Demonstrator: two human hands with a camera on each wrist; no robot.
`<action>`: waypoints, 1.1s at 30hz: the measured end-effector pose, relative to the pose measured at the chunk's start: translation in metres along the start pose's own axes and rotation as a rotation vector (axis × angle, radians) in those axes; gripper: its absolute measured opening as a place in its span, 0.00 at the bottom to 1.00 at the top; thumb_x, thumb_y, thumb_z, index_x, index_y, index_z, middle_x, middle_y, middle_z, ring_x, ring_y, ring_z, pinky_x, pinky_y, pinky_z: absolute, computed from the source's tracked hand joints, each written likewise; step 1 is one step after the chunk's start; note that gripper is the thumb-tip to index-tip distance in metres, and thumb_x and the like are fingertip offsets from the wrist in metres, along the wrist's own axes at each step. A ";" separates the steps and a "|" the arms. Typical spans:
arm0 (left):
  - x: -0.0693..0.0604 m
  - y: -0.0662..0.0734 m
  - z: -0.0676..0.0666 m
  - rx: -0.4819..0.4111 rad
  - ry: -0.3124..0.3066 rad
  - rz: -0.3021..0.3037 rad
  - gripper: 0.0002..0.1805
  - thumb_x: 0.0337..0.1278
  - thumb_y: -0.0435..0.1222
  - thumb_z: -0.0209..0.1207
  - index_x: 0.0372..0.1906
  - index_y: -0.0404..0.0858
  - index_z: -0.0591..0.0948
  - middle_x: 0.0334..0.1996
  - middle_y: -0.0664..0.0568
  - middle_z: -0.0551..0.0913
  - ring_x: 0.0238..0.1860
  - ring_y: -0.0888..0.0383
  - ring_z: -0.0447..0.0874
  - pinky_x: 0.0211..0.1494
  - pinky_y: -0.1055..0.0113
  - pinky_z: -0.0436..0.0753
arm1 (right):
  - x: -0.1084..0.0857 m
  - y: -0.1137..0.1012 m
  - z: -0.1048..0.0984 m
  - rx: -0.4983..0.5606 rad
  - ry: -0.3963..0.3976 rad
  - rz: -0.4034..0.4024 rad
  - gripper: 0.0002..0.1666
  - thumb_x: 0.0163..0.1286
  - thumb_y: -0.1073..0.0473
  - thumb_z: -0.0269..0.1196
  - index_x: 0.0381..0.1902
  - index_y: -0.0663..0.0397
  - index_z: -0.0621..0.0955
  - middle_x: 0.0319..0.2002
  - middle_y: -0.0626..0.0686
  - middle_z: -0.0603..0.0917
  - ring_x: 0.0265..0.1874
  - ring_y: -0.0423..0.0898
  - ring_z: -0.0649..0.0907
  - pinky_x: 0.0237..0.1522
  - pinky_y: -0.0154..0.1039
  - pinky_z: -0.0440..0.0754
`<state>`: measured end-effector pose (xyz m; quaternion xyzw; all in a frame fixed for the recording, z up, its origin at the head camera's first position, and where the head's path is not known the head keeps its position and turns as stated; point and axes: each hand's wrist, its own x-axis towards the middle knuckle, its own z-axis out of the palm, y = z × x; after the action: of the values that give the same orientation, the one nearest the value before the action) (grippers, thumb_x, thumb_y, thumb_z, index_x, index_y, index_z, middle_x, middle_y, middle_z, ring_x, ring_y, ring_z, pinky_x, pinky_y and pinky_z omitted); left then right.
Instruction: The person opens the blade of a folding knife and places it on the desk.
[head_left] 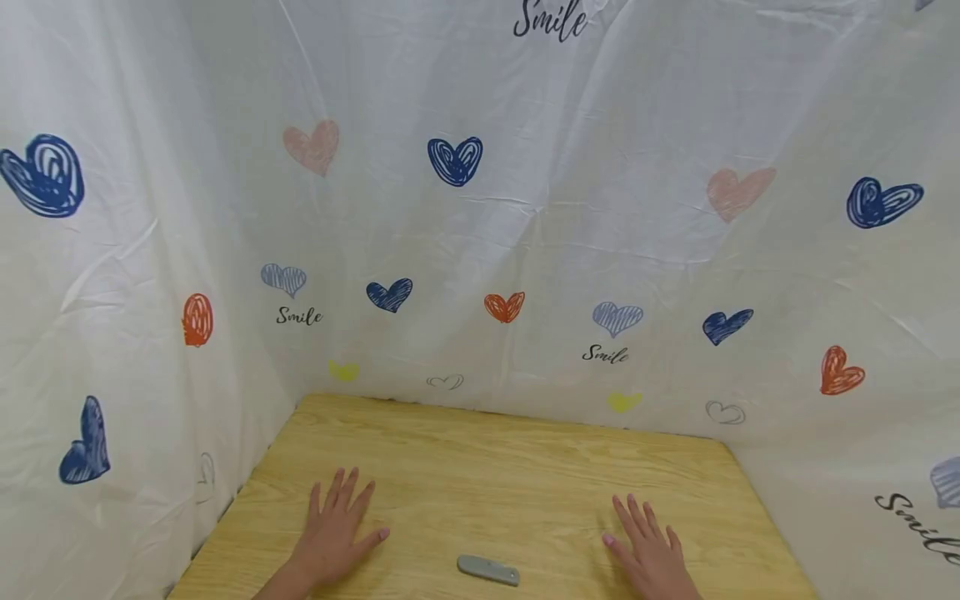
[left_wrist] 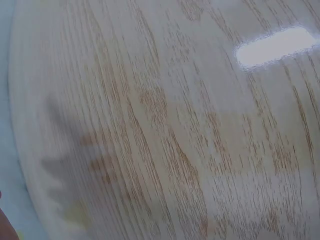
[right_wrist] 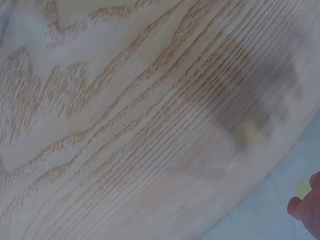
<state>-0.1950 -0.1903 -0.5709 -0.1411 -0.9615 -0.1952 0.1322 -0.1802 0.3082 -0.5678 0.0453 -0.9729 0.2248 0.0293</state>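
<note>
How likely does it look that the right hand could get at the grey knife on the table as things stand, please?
Probably yes: the right hand holds nothing, and no object shows between it and the grey knife.

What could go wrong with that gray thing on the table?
The gray tool looks like it might be a folding knife, so it could cut someone if opened. It lies flat between the left hand and the right hand, so picking it up may be fiddly. The table looks shiny, so the tool might slide.
</note>
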 end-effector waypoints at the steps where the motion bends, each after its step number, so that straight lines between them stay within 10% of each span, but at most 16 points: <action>1: 0.000 0.000 0.001 0.009 -0.002 0.009 0.39 0.58 0.58 0.57 0.67 0.37 0.70 0.71 0.32 0.61 0.74 0.34 0.50 0.70 0.31 0.42 | -0.001 0.000 0.001 -0.003 -0.003 -0.003 0.39 0.73 0.39 0.52 0.74 0.52 0.60 0.74 0.66 0.56 0.71 0.72 0.53 0.58 0.79 0.46; 9: 0.002 0.006 0.005 -0.024 -0.029 0.059 0.38 0.58 0.55 0.59 0.67 0.35 0.70 0.70 0.32 0.62 0.72 0.31 0.53 0.70 0.32 0.43 | 0.001 -0.011 0.001 -0.009 -0.011 -0.064 0.39 0.72 0.40 0.54 0.74 0.50 0.60 0.74 0.63 0.58 0.72 0.70 0.56 0.57 0.79 0.50; 17: 0.010 0.024 0.010 -0.051 -0.128 0.131 0.41 0.61 0.55 0.58 0.71 0.34 0.64 0.73 0.40 0.60 0.74 0.40 0.54 0.75 0.50 0.19 | 0.008 -0.031 0.009 -0.005 -0.004 -0.145 0.41 0.67 0.39 0.60 0.73 0.47 0.64 0.73 0.60 0.61 0.72 0.68 0.58 0.59 0.78 0.52; 24: 0.018 0.045 0.018 -0.073 -0.256 0.183 0.44 0.61 0.58 0.55 0.72 0.32 0.61 0.74 0.39 0.58 0.74 0.40 0.54 0.71 0.32 0.44 | 0.012 -0.052 0.025 -0.015 -0.043 -0.228 0.44 0.64 0.38 0.62 0.72 0.50 0.65 0.72 0.62 0.62 0.71 0.69 0.60 0.58 0.80 0.54; 33: 0.017 0.062 0.033 -0.098 -0.353 0.249 0.45 0.61 0.60 0.53 0.72 0.34 0.60 0.73 0.36 0.58 0.73 0.36 0.56 0.68 0.30 0.52 | 0.012 -0.072 0.048 0.005 -0.133 -0.354 0.43 0.65 0.37 0.60 0.72 0.49 0.65 0.71 0.63 0.64 0.69 0.70 0.63 0.56 0.79 0.58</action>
<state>-0.1970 -0.1181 -0.5740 -0.2967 -0.9344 -0.1961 -0.0219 -0.1870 0.2217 -0.5786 0.2306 -0.9490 0.2148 0.0041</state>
